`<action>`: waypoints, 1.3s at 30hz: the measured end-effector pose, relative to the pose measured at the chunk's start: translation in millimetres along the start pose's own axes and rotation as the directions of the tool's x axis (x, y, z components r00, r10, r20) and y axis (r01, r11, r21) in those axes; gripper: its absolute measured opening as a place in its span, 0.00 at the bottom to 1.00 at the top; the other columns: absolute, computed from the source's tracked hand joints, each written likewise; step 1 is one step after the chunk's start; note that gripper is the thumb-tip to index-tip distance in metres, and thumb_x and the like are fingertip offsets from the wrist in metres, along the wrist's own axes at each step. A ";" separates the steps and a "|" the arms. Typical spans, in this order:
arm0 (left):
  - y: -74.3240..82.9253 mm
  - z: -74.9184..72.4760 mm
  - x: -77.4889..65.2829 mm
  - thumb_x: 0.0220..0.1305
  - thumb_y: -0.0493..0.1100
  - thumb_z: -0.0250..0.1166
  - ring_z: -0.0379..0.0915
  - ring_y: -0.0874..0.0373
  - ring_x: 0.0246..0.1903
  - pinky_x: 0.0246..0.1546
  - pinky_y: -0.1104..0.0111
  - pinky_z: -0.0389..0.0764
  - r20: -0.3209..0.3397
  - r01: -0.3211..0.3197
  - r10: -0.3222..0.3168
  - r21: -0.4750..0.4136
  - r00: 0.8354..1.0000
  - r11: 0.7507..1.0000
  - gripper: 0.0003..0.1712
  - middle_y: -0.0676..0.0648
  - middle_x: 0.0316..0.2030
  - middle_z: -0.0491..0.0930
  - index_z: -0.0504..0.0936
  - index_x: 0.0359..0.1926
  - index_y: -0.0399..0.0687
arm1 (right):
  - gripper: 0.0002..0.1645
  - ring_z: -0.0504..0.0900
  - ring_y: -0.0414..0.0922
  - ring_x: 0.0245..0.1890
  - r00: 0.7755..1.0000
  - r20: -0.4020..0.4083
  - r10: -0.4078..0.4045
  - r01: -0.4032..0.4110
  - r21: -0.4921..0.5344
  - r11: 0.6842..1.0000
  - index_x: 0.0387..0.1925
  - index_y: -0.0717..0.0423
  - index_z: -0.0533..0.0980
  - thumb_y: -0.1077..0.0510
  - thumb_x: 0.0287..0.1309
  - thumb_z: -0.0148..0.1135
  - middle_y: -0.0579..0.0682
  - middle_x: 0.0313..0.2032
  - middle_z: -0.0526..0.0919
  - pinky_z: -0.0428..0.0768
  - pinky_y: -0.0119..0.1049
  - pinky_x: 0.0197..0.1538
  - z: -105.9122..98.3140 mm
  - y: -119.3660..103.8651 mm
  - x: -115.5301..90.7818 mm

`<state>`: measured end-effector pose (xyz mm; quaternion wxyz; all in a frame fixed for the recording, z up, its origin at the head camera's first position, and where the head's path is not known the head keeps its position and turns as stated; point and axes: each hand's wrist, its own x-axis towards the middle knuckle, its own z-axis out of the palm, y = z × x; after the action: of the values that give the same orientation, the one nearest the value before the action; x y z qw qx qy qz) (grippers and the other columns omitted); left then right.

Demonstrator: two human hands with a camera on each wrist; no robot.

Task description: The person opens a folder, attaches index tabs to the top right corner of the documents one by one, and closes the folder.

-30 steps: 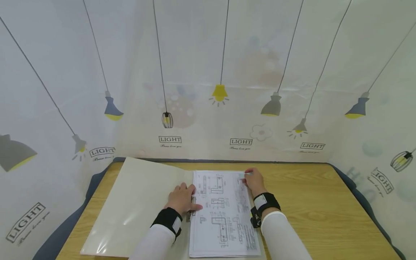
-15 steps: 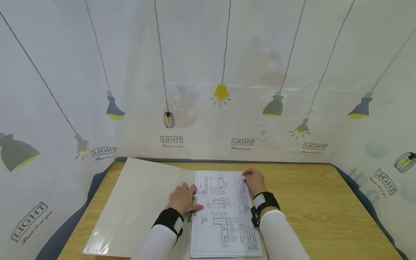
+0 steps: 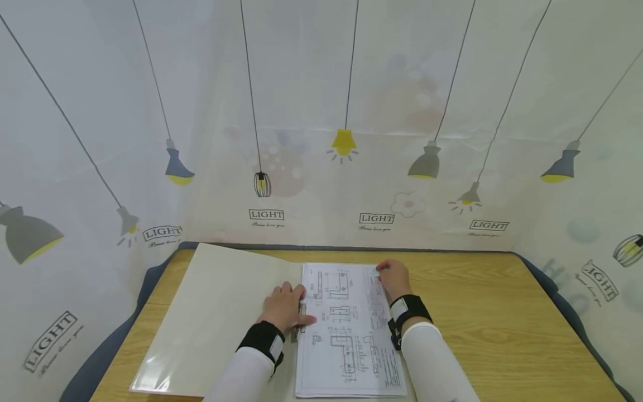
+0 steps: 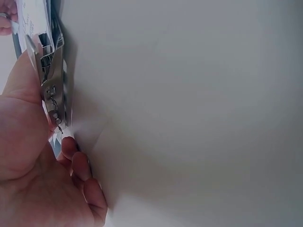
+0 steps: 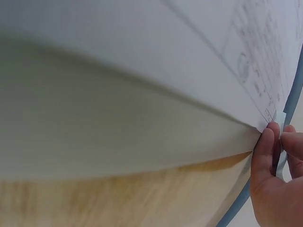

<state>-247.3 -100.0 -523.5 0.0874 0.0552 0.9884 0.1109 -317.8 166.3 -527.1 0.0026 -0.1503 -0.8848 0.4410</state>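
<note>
Right hand (image 3: 394, 279): fingers pinching what looks like a pale tab (image 5: 280, 118), sheets' (image 3: 363, 335) far right corner. Left hand (image 3: 282, 307): fingers apart by metal clip (image 4: 57, 78), left edge. Sheets on open folder (image 3: 221, 312); surface (image 3: 492, 318) runs wide rightward.

A pale cream folder (image 3: 221, 318) lies open on the bench (image 3: 492, 312), its bare, glossy front cover spread to the left. On its right half lies a stack of white sheets (image 3: 346, 335), the top one printed with black technical drawings of L-shaped parts. A silver metal lever clip (image 4: 53, 85) sits at the stack's left edge, under the left hand (image 3: 283, 307), whose thumb rests on the paper. The right hand (image 3: 394, 279) pinches a small pale-blue slip (image 5: 280, 117) at the stack's far right corner.
</note>
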 end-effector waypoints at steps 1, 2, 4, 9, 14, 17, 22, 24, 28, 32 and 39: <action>0.3 -0.4 -0.1 0.38 0.68 0.72 0.63 0.50 0.38 0.38 0.60 0.69 0.001 0.000 0.000 -0.002 1.000 1.000 0.38 0.47 0.38 0.67 0.73 0.49 0.57 | 0.09 0.77 0.51 0.38 1.000 0.003 -0.003 0.003 -0.008 1.000 0.38 0.62 0.78 0.66 0.60 0.52 0.60 0.42 0.80 0.72 0.40 0.41 0.2 0.1 0.6; 0.4 -0.7 -0.2 0.38 0.68 0.72 0.63 0.50 0.38 0.38 0.60 0.69 0.000 -0.001 0.001 -0.004 1.000 1.000 0.38 0.47 0.38 0.67 0.73 0.49 0.57 | 0.09 0.76 0.52 0.39 1.000 0.004 -0.008 0.008 -0.022 1.000 0.37 0.62 0.78 0.66 0.60 0.51 0.59 0.42 0.79 0.72 0.41 0.42 0.4 0.2 1.3; 0.8 -1.6 -0.7 0.38 0.67 0.73 0.63 0.50 0.38 0.37 0.60 0.69 -0.003 -0.002 0.002 -0.007 1.000 1.000 0.38 0.47 0.38 0.67 0.73 0.49 0.56 | 0.09 0.75 0.52 0.40 1.000 0.001 -0.024 0.024 -0.046 0.999 0.37 0.62 0.78 0.67 0.60 0.51 0.59 0.43 0.79 0.72 0.42 0.43 1.1 0.6 3.1; 1.1 -1.9 -1.4 0.39 0.67 0.73 0.62 0.50 0.38 0.38 0.59 0.69 0.002 0.000 0.000 -0.007 1.000 1.000 0.37 0.47 0.38 0.67 0.73 0.48 0.56 | 0.09 0.75 0.53 0.39 0.999 -0.013 -0.046 0.045 -0.080 0.996 0.36 0.63 0.78 0.68 0.58 0.52 0.59 0.42 0.80 0.73 0.43 0.42 3.5 1.8 5.7; 1.0 -1.8 -0.9 0.39 0.66 0.73 0.62 0.50 0.39 0.38 0.59 0.69 0.010 0.009 -0.009 -0.008 1.000 1.000 0.37 0.46 0.38 0.67 0.73 0.48 0.56 | 0.09 0.75 0.52 0.38 0.999 -0.011 -0.045 0.044 -0.117 0.992 0.35 0.62 0.79 0.68 0.57 0.52 0.59 0.41 0.80 0.73 0.43 0.41 4.9 0.3 6.2; 0.1 -1.3 -0.5 0.38 0.66 0.73 0.62 0.50 0.39 0.39 0.58 0.68 0.011 0.015 -0.015 -0.008 1.000 1.000 0.38 0.46 0.39 0.67 0.73 0.49 0.56 | 0.09 0.75 0.52 0.37 0.999 -0.007 -0.053 0.051 -0.146 0.988 0.34 0.61 0.79 0.68 0.57 0.52 0.59 0.41 0.80 0.73 0.43 0.41 6.1 -1.0 6.7; 0.5 -1.0 0.3 0.39 0.66 0.73 0.62 0.50 0.39 0.39 0.58 0.68 0.017 0.011 -0.011 -0.016 1.000 1.000 0.38 0.46 0.39 0.67 0.73 0.49 0.56 | 0.08 0.76 0.52 0.36 0.997 -0.013 -0.082 0.077 -0.212 0.974 0.33 0.62 0.79 0.68 0.57 0.54 0.59 0.39 0.81 0.74 0.44 0.40 6.7 -1.2 7.0; 1.0 -0.9 0.6 0.39 0.66 0.73 0.62 0.50 0.39 0.38 0.59 0.68 0.017 0.010 -0.010 -0.020 1.000 1.000 0.38 0.46 0.39 0.67 0.73 0.49 0.56 | 0.07 0.76 0.52 0.36 0.996 -0.014 -0.089 0.084 -0.230 0.969 0.33 0.62 0.79 0.67 0.57 0.54 0.59 0.40 0.81 0.74 0.44 0.40 6.1 -2.0 6.2; 1.3 -0.8 1.0 0.39 0.65 0.73 0.61 0.50 0.39 0.38 0.58 0.68 0.021 0.010 -0.010 -0.025 1.000 1.000 0.37 0.46 0.39 0.67 0.73 0.48 0.55 | 0.07 0.76 0.52 0.37 0.995 -0.022 -0.096 0.087 -0.263 0.961 0.33 0.62 0.79 0.66 0.58 0.54 0.59 0.40 0.80 0.74 0.44 0.42 5.4 -4.9 2.7; 0.4 0.1 1.3 0.39 0.65 0.74 0.62 0.50 0.39 0.38 0.58 0.68 0.023 0.010 -0.009 -0.027 1.000 1.000 0.37 0.46 0.39 0.67 0.73 0.48 0.55 | 0.06 0.75 0.52 0.37 0.993 -0.025 -0.113 0.100 -0.303 0.948 0.32 0.62 0.78 0.66 0.58 0.55 0.59 0.40 0.78 0.73 0.45 0.42 6.6 -7.1 0.0; -1.3 1.2 1.9 0.38 0.67 0.73 0.62 0.50 0.39 0.38 0.59 0.69 0.020 0.008 -0.008 -0.020 1.000 1.000 0.38 0.47 0.38 0.67 0.73 0.48 0.57 | 0.05 0.74 0.52 0.36 0.989 -0.017 -0.145 0.130 -0.351 0.927 0.32 0.63 0.78 0.66 0.59 0.56 0.59 0.38 0.76 0.73 0.45 0.42 5.9 -9.0 -2.8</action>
<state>-249.1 -100.7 -525.2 0.0983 0.0514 0.9866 0.1199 -318.3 155.9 -523.3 0.0258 -0.0953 -0.9570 0.2727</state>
